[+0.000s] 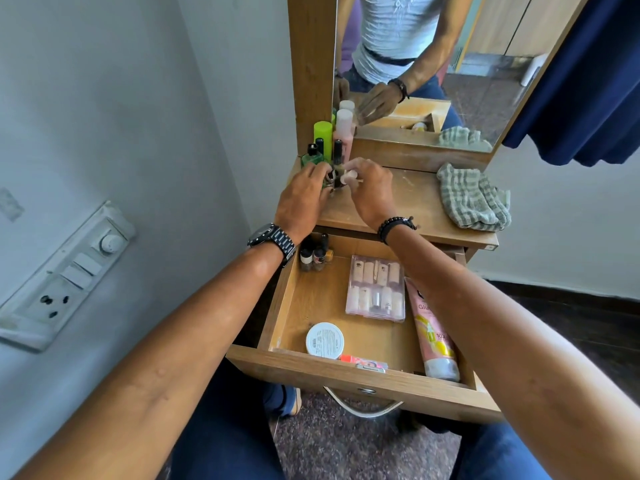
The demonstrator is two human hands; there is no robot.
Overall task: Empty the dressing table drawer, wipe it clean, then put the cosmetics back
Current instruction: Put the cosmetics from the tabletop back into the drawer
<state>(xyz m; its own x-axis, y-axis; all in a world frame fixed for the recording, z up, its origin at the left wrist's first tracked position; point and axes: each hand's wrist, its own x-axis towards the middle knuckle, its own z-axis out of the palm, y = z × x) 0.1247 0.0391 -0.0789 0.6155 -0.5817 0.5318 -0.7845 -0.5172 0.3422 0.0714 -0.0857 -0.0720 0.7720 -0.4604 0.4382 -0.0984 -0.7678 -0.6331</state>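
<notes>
The wooden drawer (346,374) stands pulled out below the dressing table top (412,199). Inside lie a clear case of small tubes (375,289), a pink tube (433,337), a round white jar (325,340), small dark bottles (313,254) in the back left corner and an orange item (360,360) at the front. Both hands are up on the table top's left side. My left hand (304,199) grips small nail polish bottles (331,176). My right hand (370,188) pinches a small pale bottle (349,175). More bottles (323,140) stand behind them.
A checked green cloth (472,199) lies crumpled on the table top's right side. The mirror (433,64) rises behind the top. A wall with a switch panel (65,275) is close on the left, a blue curtain (585,74) hangs on the right.
</notes>
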